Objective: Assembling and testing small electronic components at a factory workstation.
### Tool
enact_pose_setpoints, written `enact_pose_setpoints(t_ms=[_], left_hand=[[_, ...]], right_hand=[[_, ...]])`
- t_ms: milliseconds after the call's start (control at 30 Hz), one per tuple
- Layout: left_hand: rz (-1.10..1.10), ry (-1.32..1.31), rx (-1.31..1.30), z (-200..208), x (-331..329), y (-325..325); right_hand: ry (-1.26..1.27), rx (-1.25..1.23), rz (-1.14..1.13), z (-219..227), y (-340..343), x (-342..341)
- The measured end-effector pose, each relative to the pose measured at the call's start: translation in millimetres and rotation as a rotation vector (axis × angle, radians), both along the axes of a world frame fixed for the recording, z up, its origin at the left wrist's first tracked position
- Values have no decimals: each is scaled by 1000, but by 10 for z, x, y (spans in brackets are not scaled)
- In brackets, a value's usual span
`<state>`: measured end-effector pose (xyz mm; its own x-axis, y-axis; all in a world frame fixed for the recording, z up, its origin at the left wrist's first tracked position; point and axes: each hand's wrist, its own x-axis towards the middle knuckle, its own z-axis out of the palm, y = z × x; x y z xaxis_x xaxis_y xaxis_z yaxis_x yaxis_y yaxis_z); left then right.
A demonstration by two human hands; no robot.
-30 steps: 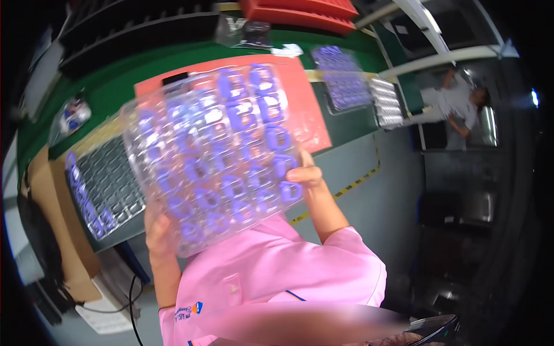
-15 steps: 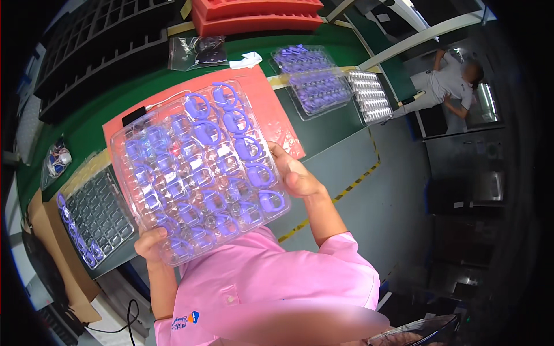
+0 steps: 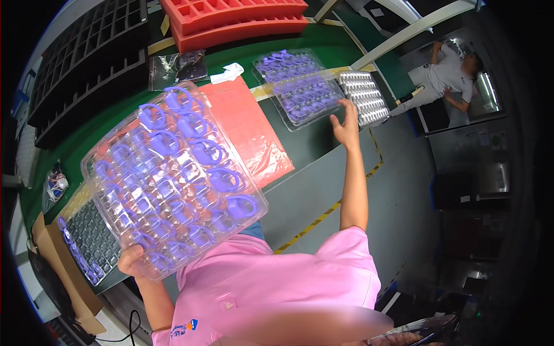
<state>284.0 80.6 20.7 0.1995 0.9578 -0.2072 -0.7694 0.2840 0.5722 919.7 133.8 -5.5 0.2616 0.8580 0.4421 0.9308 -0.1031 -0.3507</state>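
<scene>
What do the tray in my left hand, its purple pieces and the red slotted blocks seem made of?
Tray: clear, glossy plastic, by its sharp highlights and see-through body.
Purple pieces: probably moulded plastic or rubber, smooth and evenly coloured, though glare leaves it open.
Red slotted blocks: likely matte foam, by their thick walls and lack of shine.

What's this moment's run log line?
left grip: holding clear rectangular plastic tray of purple loops | right grip: open, near purple-filled clear plastic trays

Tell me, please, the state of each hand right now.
Left hand: closed on the edge of a clear rectangular plastic tray of purple loop-shaped pieces.
Right hand: open, holding nothing.
</scene>
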Motion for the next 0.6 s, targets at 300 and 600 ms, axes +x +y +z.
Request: enact_pose_setpoints(t_ms=[300, 600], left_hand=[[9, -7, 19, -231, -227, 24], [19, 7, 54, -267, -196, 39]], right_hand=[[471, -127, -139, -382, 436, 989], [670, -66, -215, -590, 348, 745]])
